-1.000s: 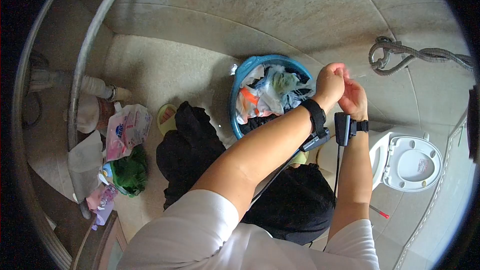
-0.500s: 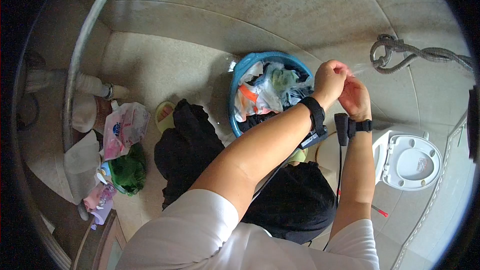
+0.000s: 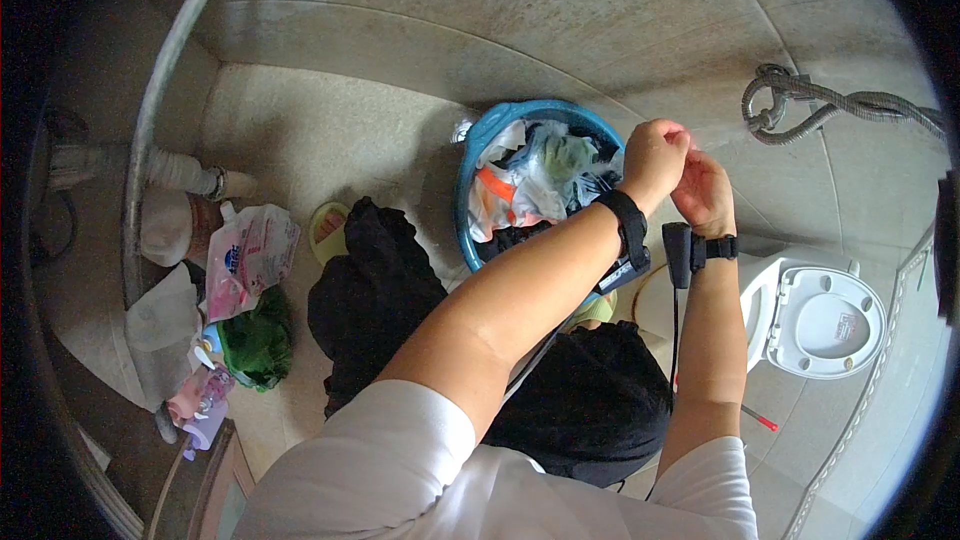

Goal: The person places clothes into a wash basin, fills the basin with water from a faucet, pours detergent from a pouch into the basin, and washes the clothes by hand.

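My left hand (image 3: 655, 162) is closed, its fingers curled together just above the right rim of a blue basin (image 3: 464, 202). Beside and slightly below it, my right hand (image 3: 704, 195) has its palm turned up and its fingers bent in against the left fingertips. Whatever they hold is hidden or too small to name. A black strap with a small device circles each wrist. White, orange and dark cloths (image 3: 515, 195) fill the basin, with a clear plastic bag (image 3: 566, 162) on top.
Twisted metal hoses (image 3: 850, 105) hang on the wall at right, above a toilet (image 3: 830, 325). At left are a grey rail (image 3: 150, 140), a pink-white pack (image 3: 250, 250), a green bag (image 3: 257, 340) and bottles (image 3: 205, 390). Slippered feet stand near the basin.
Both hands have shifted slightly to the left but stay together with fingers bent. The faint water spray by the fingertips half a second ago is no longer distinct.
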